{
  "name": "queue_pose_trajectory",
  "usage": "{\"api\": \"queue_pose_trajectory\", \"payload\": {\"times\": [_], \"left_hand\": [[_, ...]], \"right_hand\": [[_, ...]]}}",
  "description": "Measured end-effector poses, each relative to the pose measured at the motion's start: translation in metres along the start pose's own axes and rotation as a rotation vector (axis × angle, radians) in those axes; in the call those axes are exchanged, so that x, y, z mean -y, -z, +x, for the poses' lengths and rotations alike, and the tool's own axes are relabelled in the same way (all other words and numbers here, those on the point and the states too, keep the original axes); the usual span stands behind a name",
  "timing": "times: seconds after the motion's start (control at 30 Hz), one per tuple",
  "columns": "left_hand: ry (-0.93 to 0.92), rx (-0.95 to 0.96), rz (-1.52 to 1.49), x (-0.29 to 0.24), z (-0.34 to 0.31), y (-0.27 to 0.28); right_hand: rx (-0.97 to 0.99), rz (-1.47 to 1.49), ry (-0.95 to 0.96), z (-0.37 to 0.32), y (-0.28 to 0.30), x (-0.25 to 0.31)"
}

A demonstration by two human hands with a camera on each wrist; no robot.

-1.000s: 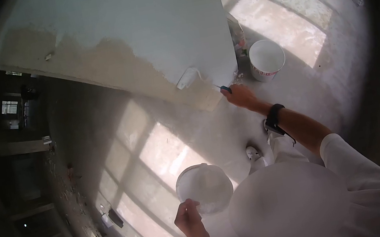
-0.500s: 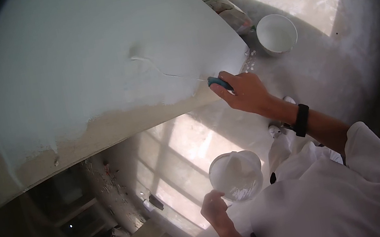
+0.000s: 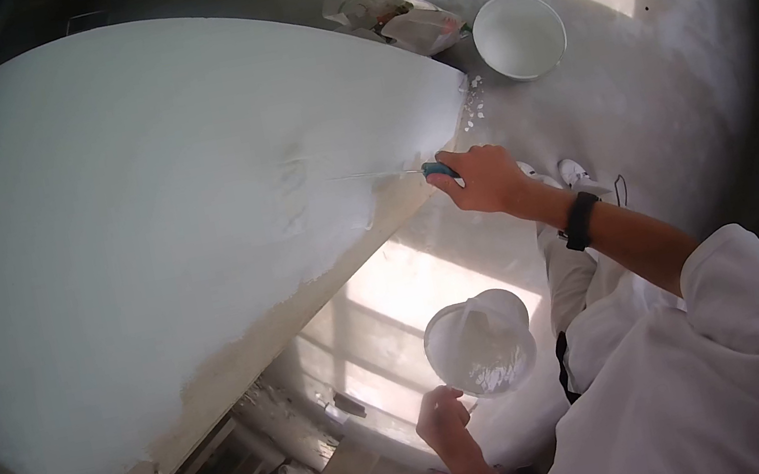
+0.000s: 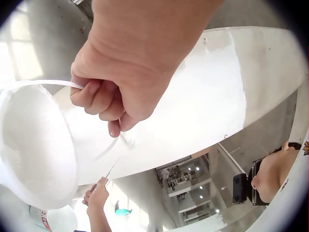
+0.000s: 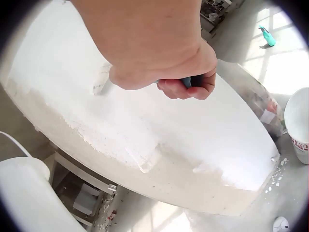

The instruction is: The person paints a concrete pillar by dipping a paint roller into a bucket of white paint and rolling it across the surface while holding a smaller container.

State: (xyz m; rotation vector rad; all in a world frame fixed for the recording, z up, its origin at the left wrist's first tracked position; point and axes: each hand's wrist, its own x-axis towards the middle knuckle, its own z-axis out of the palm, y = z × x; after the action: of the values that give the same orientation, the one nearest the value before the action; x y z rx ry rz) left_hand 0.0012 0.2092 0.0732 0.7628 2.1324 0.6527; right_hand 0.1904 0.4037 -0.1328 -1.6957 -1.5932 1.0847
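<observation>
My right hand (image 3: pixel 488 179) grips the teal handle (image 3: pixel 438 170) of a paint roller, whose thin rod reaches left over a wall (image 3: pixel 139 198) partly coated white. In the right wrist view the white roller head (image 5: pixel 101 79) lies against the wall, beyond my right hand (image 5: pixel 159 53). My left hand (image 3: pixel 443 418) is beside a white bucket (image 3: pixel 480 346). Seen from the left wrist, the fingers of my left hand (image 4: pixel 125 63) curl round the thin white handle of that bucket (image 4: pixel 38 145), which hangs tilted.
Another white bucket (image 3: pixel 520 36) stands on the floor past the wall's end, beside a bag of rubbish (image 3: pixel 396 16). White flakes (image 3: pixel 474 104) lie by the wall's corner. A green bottle (image 5: pixel 267 36) stands farther off. Beige bare wall (image 3: pixel 247 347) runs along the coated part's edge.
The head view has turned, so more of the coated wall shows. My right hand has swung the roller farther left over the wall. My left hand keeps its grip on the bucket.
</observation>
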Motion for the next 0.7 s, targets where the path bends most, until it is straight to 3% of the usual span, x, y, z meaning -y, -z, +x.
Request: {"api": "queue_pose_trajectory", "payload": {"times": [0.27, 0.47, 0.57, 0.7], "left_hand": [[0.036, 0.080, 0.021, -0.001, 0.059, -0.014], [0.035, 0.129, 0.014, -0.036, 0.118, -0.020], [0.009, 0.154, 0.043, -0.047, 0.142, -0.019], [-0.057, 0.191, 0.138, -0.052, 0.168, -0.022]], "right_hand": [[0.103, -0.117, -0.198, -0.002, -0.047, -0.092], [0.134, -0.141, -0.435, 0.021, -0.079, -0.127], [0.288, -0.170, -0.624, 0.055, -0.086, -0.126], [0.183, -0.201, -0.620, 0.057, -0.106, -0.158]]}}
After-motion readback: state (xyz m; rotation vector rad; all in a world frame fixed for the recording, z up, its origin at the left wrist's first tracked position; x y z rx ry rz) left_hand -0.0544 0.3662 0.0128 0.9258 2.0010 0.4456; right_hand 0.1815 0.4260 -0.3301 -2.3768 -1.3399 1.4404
